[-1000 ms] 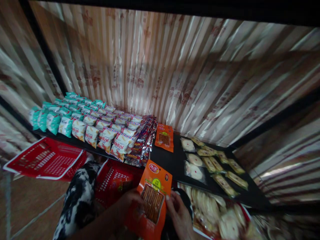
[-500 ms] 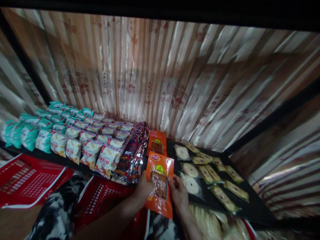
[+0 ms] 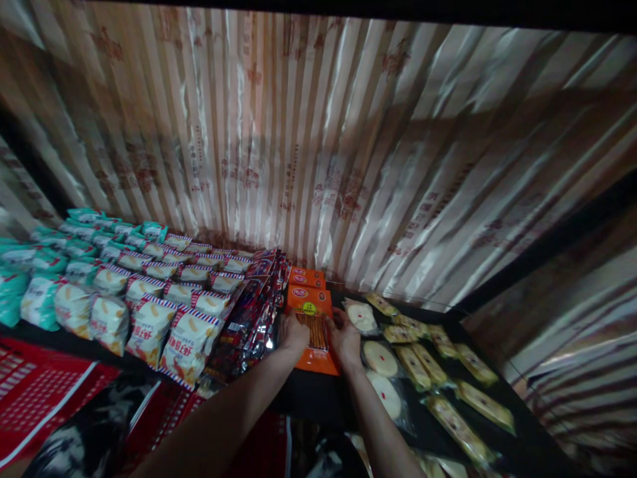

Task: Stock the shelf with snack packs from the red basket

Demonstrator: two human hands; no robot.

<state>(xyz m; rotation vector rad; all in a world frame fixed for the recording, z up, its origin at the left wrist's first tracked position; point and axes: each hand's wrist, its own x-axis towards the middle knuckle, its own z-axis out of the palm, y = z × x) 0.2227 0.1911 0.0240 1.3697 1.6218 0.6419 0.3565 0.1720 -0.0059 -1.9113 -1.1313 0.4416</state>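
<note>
An orange snack packet (image 3: 314, 325) with a clear window showing brown sticks lies at the front of a short row of matching orange packets (image 3: 307, 276) on the black shelf (image 3: 318, 398). My left hand (image 3: 294, 332) grips its left edge, thumb on the front. My right hand (image 3: 344, 337) holds the right edge, fingers curled around it. Close on the left is a row of dark red shiny packets (image 3: 249, 318). Round white wrapped flatbreads (image 3: 381, 358) lie just right of my right hand.
White striped snack bags (image 3: 192, 342) and teal bags (image 3: 40, 295) fill the left of the shelf. Yellowish wrapped bars (image 3: 455, 421) lie at right. Red baskets (image 3: 44, 382) stand below the front edge. A pleated, printed sheet (image 3: 279, 133) hangs behind.
Both hands have moved forward and away from me with the orange packet, from above the shelf's front edge to against the packets behind it. The view has shifted slightly right.
</note>
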